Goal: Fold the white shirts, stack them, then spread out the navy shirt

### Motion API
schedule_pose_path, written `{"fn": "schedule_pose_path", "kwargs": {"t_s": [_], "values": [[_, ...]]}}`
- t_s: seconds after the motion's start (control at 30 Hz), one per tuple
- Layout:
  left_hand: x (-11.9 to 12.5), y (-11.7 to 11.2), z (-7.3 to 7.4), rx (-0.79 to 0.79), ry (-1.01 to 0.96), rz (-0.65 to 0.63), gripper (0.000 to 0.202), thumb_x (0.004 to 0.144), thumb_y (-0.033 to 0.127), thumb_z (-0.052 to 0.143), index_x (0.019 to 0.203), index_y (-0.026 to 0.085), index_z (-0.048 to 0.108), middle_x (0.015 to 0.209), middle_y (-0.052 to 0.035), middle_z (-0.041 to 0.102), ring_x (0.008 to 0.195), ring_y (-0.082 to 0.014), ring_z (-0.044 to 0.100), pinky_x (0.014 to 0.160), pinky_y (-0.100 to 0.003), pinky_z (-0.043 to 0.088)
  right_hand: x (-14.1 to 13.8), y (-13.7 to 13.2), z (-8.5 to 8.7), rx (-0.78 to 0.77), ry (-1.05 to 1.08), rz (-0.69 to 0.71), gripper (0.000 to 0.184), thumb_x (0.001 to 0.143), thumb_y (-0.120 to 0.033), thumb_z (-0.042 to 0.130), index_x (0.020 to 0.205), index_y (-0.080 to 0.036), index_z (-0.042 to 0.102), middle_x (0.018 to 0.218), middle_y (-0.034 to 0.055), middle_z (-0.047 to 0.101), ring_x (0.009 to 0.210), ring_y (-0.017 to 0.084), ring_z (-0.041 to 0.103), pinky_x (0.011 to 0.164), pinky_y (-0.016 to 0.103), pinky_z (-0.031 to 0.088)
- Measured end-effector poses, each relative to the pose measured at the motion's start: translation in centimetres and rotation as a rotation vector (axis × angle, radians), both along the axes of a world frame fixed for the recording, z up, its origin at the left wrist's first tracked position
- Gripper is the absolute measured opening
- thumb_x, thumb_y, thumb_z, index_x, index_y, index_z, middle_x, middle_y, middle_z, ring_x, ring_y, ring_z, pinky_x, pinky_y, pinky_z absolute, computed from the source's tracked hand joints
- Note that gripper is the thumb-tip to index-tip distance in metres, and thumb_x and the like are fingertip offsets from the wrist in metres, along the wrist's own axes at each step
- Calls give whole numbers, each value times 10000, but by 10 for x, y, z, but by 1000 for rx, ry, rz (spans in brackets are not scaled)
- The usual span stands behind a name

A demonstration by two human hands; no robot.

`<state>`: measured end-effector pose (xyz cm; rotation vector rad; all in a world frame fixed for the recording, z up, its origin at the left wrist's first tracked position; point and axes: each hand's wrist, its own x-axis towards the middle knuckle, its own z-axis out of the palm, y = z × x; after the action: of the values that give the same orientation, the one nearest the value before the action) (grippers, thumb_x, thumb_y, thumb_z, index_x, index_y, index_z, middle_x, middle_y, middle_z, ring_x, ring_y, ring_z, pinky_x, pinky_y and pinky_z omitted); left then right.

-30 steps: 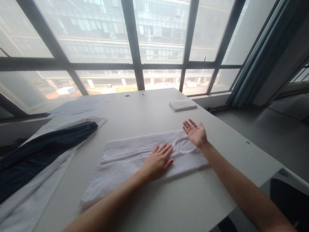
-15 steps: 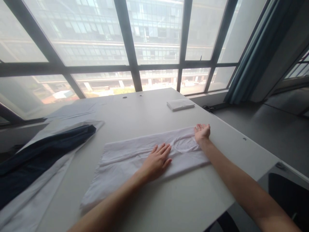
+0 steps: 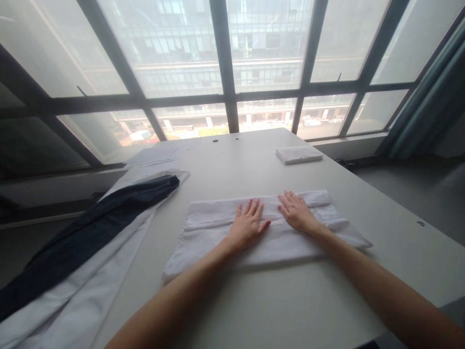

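A folded white cloth garment (image 3: pixel 207 242) lies in a long strip across the white table (image 3: pixel 286 300), with a lengthwise fold line and some wrinkles; its exact kind I cannot tell. My left hand (image 3: pixel 249 225) rests flat on its middle, fingers spread. To the right, my right hand (image 3: pixel 296 211) also presses flat on the fabric with its fingers out. Neither hand grips anything. The garment's right end spreads into a pointed corner on the table.
A neatly folded white cloth (image 3: pixel 300 154) sits near the table's far right edge. On the left lie dark navy fabric (image 3: pixel 105 228) and white fabric (image 3: pixel 76 300), running off toward me. Large windows (image 3: pixel 261 53) stand behind the table, and a blue-grey curtain (image 3: pixel 428 106) hangs at the right.
My right hand has moved left from the garment's right end and turned palm down onto it. The neckline-like loop no longer shows there. My view has shifted left.
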<state>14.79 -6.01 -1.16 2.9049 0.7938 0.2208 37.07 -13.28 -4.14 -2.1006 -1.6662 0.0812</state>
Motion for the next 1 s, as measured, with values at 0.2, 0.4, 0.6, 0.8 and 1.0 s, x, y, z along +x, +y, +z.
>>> {"fn": "schedule_pose_path", "kwargs": {"t_s": [0.2, 0.4, 0.6, 0.8, 1.0], "values": [[-30, 28, -6, -40, 56, 158, 787, 1014, 693, 205, 1612, 189, 293, 1681, -140, 204, 1558, -361, 139, 1215, -649, 132, 3, -1, -7, -98, -125, 5, 583, 1035, -447, 352, 1530, -160, 457, 1636, 174, 334, 1536, 337, 253, 1228, 572, 190], [-106, 73, 0, -15, 156, 395, 741, 1047, 611, 153, 1629, 162, 244, 1689, -135, 163, 1562, -335, 137, 1222, -612, 161, 1, -2, -2, -157, -168, 1, 588, 1046, -424, 331, 1557, -147, 418, 1650, 176, 307, 1545, 322, 229, 1238, 537, 172], [-169, 94, -1, -37, 187, 553, 696, 1057, 536, 180, 1633, 148, 227, 1690, -125, 150, 1567, -324, 120, 1218, -628, 156, -2, -3, 4, -204, -202, -1, 596, 1056, -431, 300, 1575, -150, 390, 1662, 164, 280, 1553, 309, 206, 1241, 520, 173], [-188, 111, 4, -187, -250, 634, 625, 1051, 417, 209, 1505, 78, 472, 1564, -164, 457, 1481, -256, 388, 1225, -449, 277, -2, -3, 3, -205, -198, -9, 598, 1057, -436, 296, 1573, -152, 394, 1660, 159, 288, 1550, 308, 216, 1241, 521, 182], [-183, 105, 24, -61, -425, 555, 487, 906, 328, 421, 1262, 122, 683, 1310, -126, 687, 1198, -245, 650, 1072, -336, 466, -1, -3, 2, -192, -204, -7, 590, 1057, -428, 302, 1560, -140, 414, 1650, 169, 309, 1542, 318, 240, 1234, 528, 205]]}}
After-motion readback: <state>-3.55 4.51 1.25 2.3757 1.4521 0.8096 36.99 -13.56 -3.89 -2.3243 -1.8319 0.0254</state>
